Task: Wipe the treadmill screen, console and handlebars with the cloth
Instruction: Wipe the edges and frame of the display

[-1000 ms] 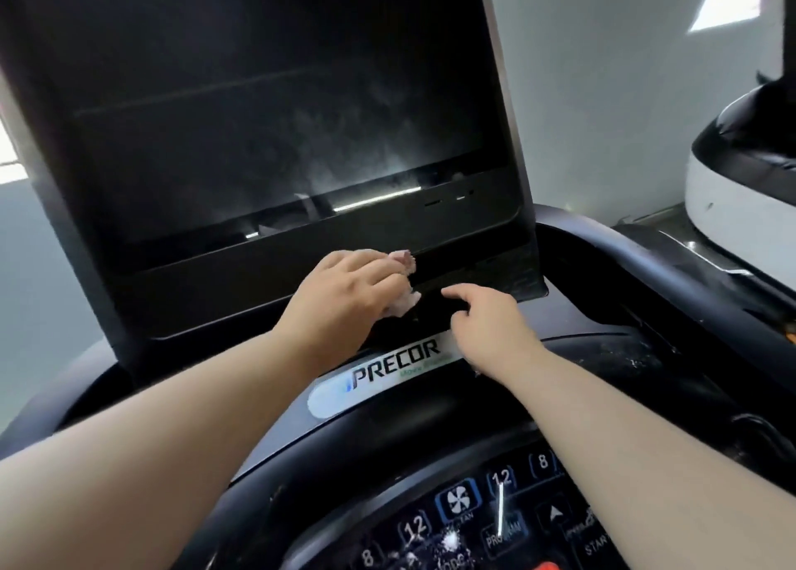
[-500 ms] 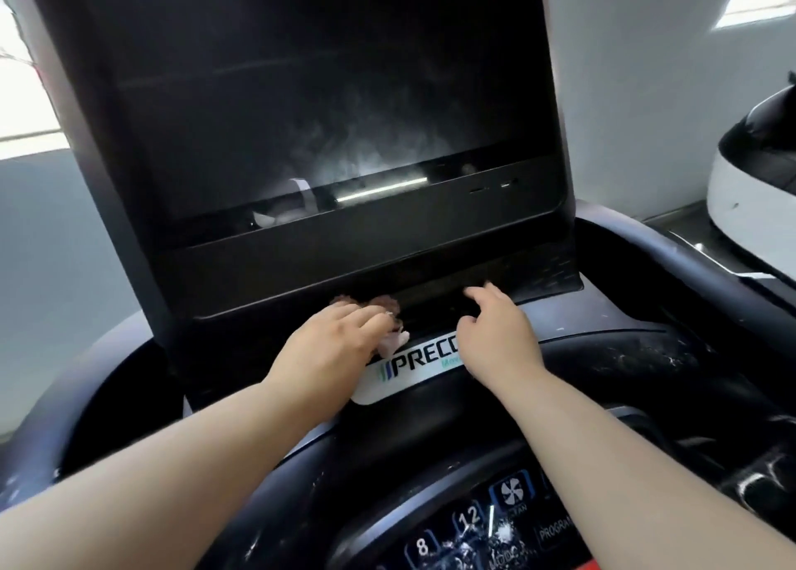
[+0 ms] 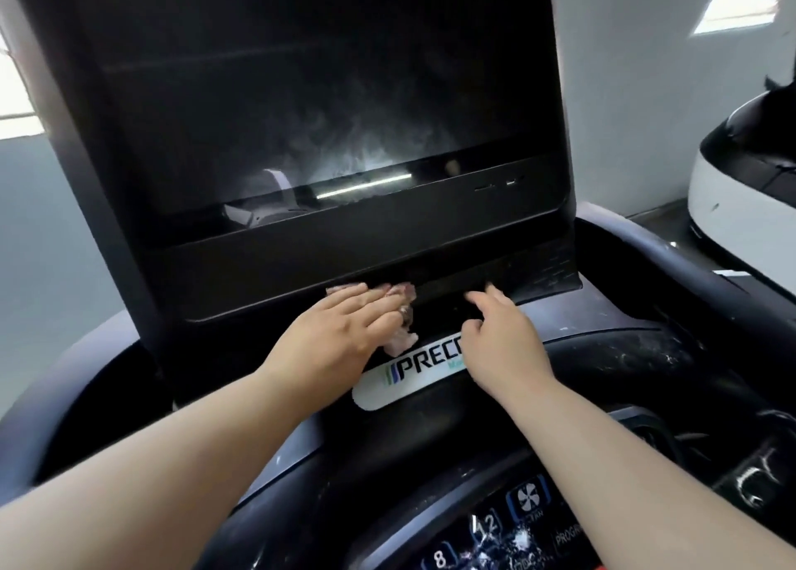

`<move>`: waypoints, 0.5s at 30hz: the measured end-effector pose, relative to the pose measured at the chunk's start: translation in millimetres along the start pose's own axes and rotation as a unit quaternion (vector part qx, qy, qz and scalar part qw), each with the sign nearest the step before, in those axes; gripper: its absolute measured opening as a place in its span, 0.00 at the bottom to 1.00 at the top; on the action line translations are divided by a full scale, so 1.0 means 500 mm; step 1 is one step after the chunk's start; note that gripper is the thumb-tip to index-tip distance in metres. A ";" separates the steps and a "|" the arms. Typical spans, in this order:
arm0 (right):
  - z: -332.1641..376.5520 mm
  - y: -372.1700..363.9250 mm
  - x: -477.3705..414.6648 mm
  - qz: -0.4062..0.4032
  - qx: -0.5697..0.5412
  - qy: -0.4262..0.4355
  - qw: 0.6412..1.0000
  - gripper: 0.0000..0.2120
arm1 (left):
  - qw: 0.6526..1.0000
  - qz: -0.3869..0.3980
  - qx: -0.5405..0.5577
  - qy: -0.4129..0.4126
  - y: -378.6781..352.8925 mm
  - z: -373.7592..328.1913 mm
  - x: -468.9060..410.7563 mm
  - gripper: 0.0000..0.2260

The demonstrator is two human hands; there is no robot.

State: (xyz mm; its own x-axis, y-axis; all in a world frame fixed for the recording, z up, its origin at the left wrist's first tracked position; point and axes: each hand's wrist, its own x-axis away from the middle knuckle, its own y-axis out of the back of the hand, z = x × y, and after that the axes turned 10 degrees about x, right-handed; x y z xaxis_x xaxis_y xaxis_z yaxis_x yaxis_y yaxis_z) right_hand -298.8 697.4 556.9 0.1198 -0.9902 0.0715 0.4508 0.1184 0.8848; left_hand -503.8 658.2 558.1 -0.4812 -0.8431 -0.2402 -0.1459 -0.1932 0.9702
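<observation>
Dusty console (image 3: 624,345) lay nearest. Left hand (image 3: 344,332), fingers flat, pressed the cloth (image 3: 400,340) against the ledge below the screen (image 3: 301,117); right hand (image 3: 504,345) rested alongside, relaxed, empty. Cloth judged soft, light; best bunched under the palm.

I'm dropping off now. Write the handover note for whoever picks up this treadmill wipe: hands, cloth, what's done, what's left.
Left hand: lies flat on the pink cloth, pressing it against the ledge under the screen.
Right hand: holds nothing, fingertips at the same ledge, just right of the cloth.
Done: nothing can be confirmed as finished. The screen shows hazy smears low in the middle.
Left: probably the screen smears, the button console with its white specks, and the dusty black surround on the right.
</observation>
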 end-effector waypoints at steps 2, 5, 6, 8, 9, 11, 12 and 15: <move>0.003 0.001 0.002 0.001 0.018 0.005 1.000 0.22 | 0.998 0.000 0.050 0.047 0.004 -0.006 0.028 0.16; 0.015 0.004 -0.001 0.008 0.014 -0.017 1.000 0.22 | 0.980 -0.026 0.166 0.110 0.046 -0.015 0.065 0.22; 0.021 0.003 -0.002 0.010 0.008 -0.023 1.000 0.23 | 0.980 -0.039 0.169 0.099 0.061 -0.014 0.064 0.28; 0.033 -0.006 -0.004 0.007 -0.004 -0.033 0.999 0.23 | 0.987 -0.089 0.132 0.035 0.087 -0.013 0.036 0.29; 0.037 -0.011 -0.002 0.001 -0.008 -0.039 0.999 0.23 | 0.989 -0.093 0.112 0.006 0.088 -0.008 0.016 0.26; 0.040 -0.021 0.002 -0.013 -0.003 -0.045 0.999 0.23 | 0.995 -0.049 0.081 -0.027 0.072 0.012 -0.010 0.18; 0.041 -0.023 0.005 -0.017 0.004 -0.043 0.999 0.22 | 0.998 -0.023 0.051 -0.028 0.055 0.019 -0.011 0.18; 0.038 -0.020 0.011 -0.016 0.019 -0.038 0.999 0.22 | 0.997 -0.056 -0.037 -0.027 0.021 0.021 0.023 0.21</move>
State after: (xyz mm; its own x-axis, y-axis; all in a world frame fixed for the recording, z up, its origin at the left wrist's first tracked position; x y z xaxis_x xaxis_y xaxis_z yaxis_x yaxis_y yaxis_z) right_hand -319.3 689.2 557.1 0.0374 -0.9963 0.0768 0.4199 0.0854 0.9035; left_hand -519.8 651.4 565.4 -0.5114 -0.7862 -0.3469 -0.1383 -0.3231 0.9362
